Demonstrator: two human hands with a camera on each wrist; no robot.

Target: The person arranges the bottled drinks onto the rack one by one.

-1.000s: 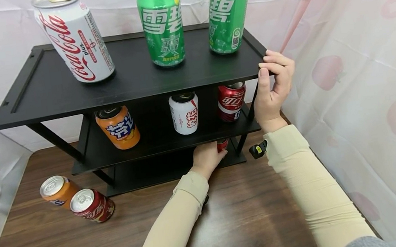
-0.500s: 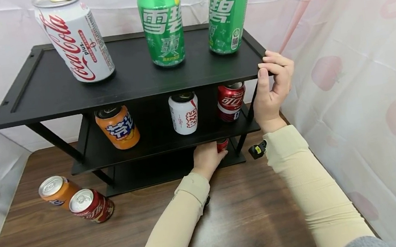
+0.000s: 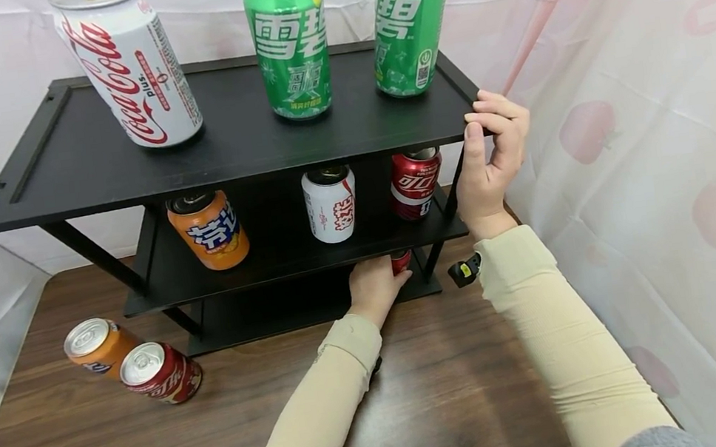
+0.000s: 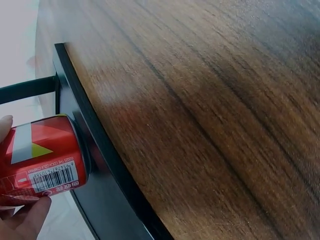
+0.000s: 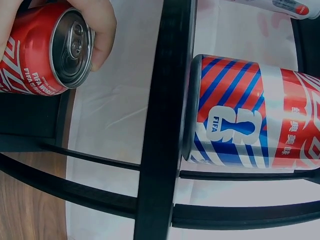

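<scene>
My left hand [image 3: 372,285] reaches under the middle board and grips a red Coca-Cola can [image 4: 47,155] at the right end of the bottom board. Most of that can is hidden in the head view. In the left wrist view its base is right at the black board [image 4: 107,185]. My right hand [image 3: 494,162] grips the front right corner of the black three-tier shelf [image 3: 222,158], thumb in front and fingers over the edge. Below that corner, a red can [image 3: 417,185] stands on the middle board.
A white Coca-Cola can [image 3: 132,80] and two green Sprite cans [image 3: 289,45] stand on top. The middle board also bears an orange Fanta can [image 3: 210,230] and a white can [image 3: 331,206]. Another orange can [image 3: 101,348] and a dark red can [image 3: 162,373] stand on the table, left.
The head view has shifted slightly, so the shelf and cans appear a little further left. Both hands keep their hold.
</scene>
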